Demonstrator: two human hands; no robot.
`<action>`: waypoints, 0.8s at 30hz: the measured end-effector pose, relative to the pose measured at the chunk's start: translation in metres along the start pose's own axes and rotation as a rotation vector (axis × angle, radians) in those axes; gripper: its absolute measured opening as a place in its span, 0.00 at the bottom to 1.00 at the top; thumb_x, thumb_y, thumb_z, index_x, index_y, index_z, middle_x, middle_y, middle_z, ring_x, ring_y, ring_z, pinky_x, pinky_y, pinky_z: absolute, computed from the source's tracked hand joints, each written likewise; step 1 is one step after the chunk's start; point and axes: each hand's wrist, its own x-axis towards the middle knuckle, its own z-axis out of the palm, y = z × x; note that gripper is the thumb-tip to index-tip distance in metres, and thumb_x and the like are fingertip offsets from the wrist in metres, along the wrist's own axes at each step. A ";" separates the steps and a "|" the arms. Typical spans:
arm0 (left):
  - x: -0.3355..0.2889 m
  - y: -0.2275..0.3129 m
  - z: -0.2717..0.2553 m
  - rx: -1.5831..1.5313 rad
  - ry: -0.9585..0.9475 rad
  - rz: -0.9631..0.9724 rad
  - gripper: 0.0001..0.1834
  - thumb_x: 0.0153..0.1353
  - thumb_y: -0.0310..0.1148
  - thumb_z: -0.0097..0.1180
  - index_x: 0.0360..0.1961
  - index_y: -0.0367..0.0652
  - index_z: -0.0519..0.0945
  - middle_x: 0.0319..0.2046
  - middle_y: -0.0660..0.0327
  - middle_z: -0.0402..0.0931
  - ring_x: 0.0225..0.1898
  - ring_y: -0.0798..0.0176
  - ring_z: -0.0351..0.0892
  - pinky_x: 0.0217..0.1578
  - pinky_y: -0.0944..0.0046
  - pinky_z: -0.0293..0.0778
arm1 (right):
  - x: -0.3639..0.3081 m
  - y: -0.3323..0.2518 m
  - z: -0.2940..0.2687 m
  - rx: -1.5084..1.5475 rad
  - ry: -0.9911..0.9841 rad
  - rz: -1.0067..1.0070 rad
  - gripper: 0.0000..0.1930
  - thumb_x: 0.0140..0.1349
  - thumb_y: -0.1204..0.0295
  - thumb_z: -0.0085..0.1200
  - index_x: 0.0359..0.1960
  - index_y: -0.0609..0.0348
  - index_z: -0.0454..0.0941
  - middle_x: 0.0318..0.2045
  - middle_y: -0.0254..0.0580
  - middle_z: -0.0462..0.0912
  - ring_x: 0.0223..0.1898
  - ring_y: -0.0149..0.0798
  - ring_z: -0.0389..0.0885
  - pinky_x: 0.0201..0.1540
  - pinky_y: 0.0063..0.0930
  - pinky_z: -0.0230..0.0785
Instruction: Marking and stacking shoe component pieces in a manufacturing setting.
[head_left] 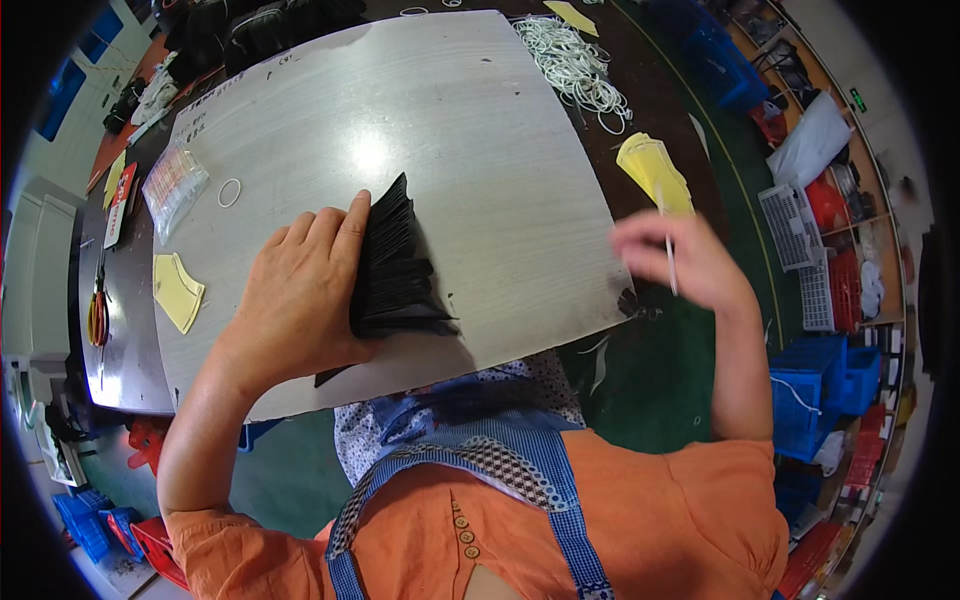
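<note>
My left hand [300,290] is closed around the edge of a stack of thin black pieces [395,265]. The stack stands on the light board near its front edge, its layers fanning out to the right. Beyond the board's right edge is my right hand [690,260], blurred by motion. A thin white strand [671,262], perhaps an elastic band, shows at its fingers, which look pinched together. Just past that hand lies a fanned stack of yellow cards [655,170].
White elastic loops [570,65] lie heaped at the far right. On the light board [480,130], a clear plastic bag [175,190], a single white loop [230,192] and yellow cards [180,290] lie at left. Scissors [98,315] rest beyond its left edge. Blue crates [810,395] stand at right.
</note>
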 end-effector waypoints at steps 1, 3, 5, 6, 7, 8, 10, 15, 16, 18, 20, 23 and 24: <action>-0.001 0.002 -0.003 0.001 -0.004 -0.003 0.66 0.34 0.41 0.77 0.76 0.32 0.56 0.55 0.46 0.71 0.58 0.42 0.72 0.61 0.51 0.69 | 0.018 0.008 -0.003 -0.030 0.148 0.094 0.12 0.67 0.69 0.62 0.49 0.61 0.85 0.40 0.37 0.89 0.40 0.31 0.86 0.47 0.30 0.77; -0.001 0.005 -0.010 0.028 0.000 -0.031 0.63 0.34 0.42 0.79 0.73 0.31 0.61 0.52 0.49 0.73 0.54 0.47 0.75 0.58 0.53 0.72 | 0.064 0.044 -0.015 -0.185 0.383 0.159 0.12 0.67 0.67 0.61 0.48 0.57 0.86 0.36 0.41 0.89 0.38 0.38 0.88 0.43 0.31 0.77; 0.001 0.000 -0.004 -0.029 0.044 -0.025 0.61 0.34 0.41 0.78 0.72 0.32 0.62 0.51 0.48 0.73 0.54 0.46 0.76 0.57 0.53 0.73 | 0.106 0.089 -0.014 -0.543 0.633 0.085 0.09 0.65 0.64 0.62 0.41 0.55 0.87 0.36 0.44 0.89 0.40 0.47 0.88 0.44 0.43 0.78; -0.001 -0.004 0.001 -0.087 0.084 -0.033 0.59 0.35 0.41 0.78 0.71 0.34 0.64 0.51 0.48 0.74 0.53 0.45 0.77 0.56 0.52 0.74 | 0.123 0.100 -0.016 -0.531 0.628 0.073 0.09 0.65 0.64 0.62 0.41 0.55 0.87 0.36 0.44 0.89 0.40 0.47 0.88 0.44 0.43 0.78; -0.001 -0.007 0.004 -0.084 0.078 -0.046 0.59 0.35 0.41 0.78 0.71 0.34 0.64 0.51 0.48 0.74 0.53 0.45 0.77 0.56 0.52 0.74 | 0.134 0.113 -0.021 -0.757 0.608 0.140 0.09 0.65 0.64 0.62 0.39 0.55 0.86 0.36 0.44 0.89 0.40 0.48 0.88 0.45 0.44 0.79; -0.003 -0.013 0.006 -0.218 0.132 -0.089 0.57 0.35 0.41 0.77 0.70 0.35 0.65 0.52 0.46 0.74 0.54 0.44 0.77 0.56 0.53 0.74 | 0.143 0.115 -0.019 -0.975 0.577 0.195 0.08 0.66 0.65 0.61 0.37 0.55 0.85 0.36 0.44 0.88 0.40 0.48 0.88 0.46 0.46 0.79; -0.017 -0.038 0.016 -0.516 0.316 -0.170 0.53 0.37 0.39 0.75 0.68 0.36 0.67 0.54 0.44 0.77 0.55 0.45 0.80 0.57 0.54 0.76 | 0.141 0.096 -0.017 -0.860 0.488 0.136 0.07 0.67 0.66 0.59 0.36 0.56 0.83 0.36 0.45 0.88 0.40 0.51 0.88 0.44 0.43 0.78; -0.060 -0.025 0.037 -1.959 0.790 -0.422 0.50 0.37 0.45 0.71 0.64 0.31 0.72 0.54 0.47 0.81 0.52 0.49 0.84 0.55 0.52 0.82 | 0.113 -0.022 0.042 0.108 0.320 -0.081 0.05 0.69 0.73 0.56 0.41 0.60 0.80 0.31 0.38 0.86 0.35 0.33 0.85 0.41 0.31 0.76; -0.057 -0.016 0.041 -2.123 0.959 -0.402 0.49 0.37 0.44 0.71 0.63 0.30 0.74 0.53 0.47 0.81 0.52 0.48 0.84 0.55 0.53 0.82 | 0.113 -0.048 0.064 0.239 0.221 -0.076 0.05 0.68 0.75 0.56 0.42 0.61 0.80 0.31 0.36 0.85 0.35 0.30 0.84 0.41 0.29 0.77; -0.056 -0.014 0.069 -2.169 0.818 -0.342 0.50 0.36 0.43 0.71 0.63 0.30 0.74 0.54 0.46 0.81 0.52 0.48 0.84 0.55 0.53 0.82 | 0.111 -0.086 0.099 0.508 -0.042 -0.181 0.06 0.66 0.79 0.56 0.43 0.63 0.81 0.31 0.36 0.85 0.37 0.28 0.84 0.41 0.26 0.76; -0.056 -0.020 0.115 -2.250 0.513 -0.220 0.50 0.36 0.43 0.72 0.64 0.30 0.74 0.54 0.46 0.81 0.51 0.47 0.84 0.56 0.52 0.81 | 0.112 -0.105 0.126 0.600 0.029 -0.332 0.06 0.67 0.80 0.56 0.44 0.64 0.81 0.33 0.38 0.85 0.37 0.28 0.84 0.41 0.24 0.76; -0.054 -0.013 0.136 -2.309 0.219 -0.105 0.50 0.36 0.42 0.73 0.64 0.30 0.74 0.54 0.45 0.81 0.51 0.46 0.84 0.57 0.52 0.81 | 0.114 -0.111 0.147 0.869 0.165 -0.265 0.07 0.68 0.75 0.60 0.44 0.62 0.82 0.32 0.33 0.82 0.32 0.26 0.79 0.36 0.23 0.74; -0.055 -0.009 0.134 -2.449 0.233 -0.102 0.50 0.35 0.41 0.73 0.63 0.29 0.74 0.54 0.45 0.82 0.51 0.46 0.84 0.58 0.54 0.80 | 0.111 -0.110 0.147 1.050 0.109 -0.089 0.07 0.69 0.72 0.62 0.44 0.61 0.82 0.31 0.29 0.79 0.29 0.24 0.76 0.33 0.22 0.72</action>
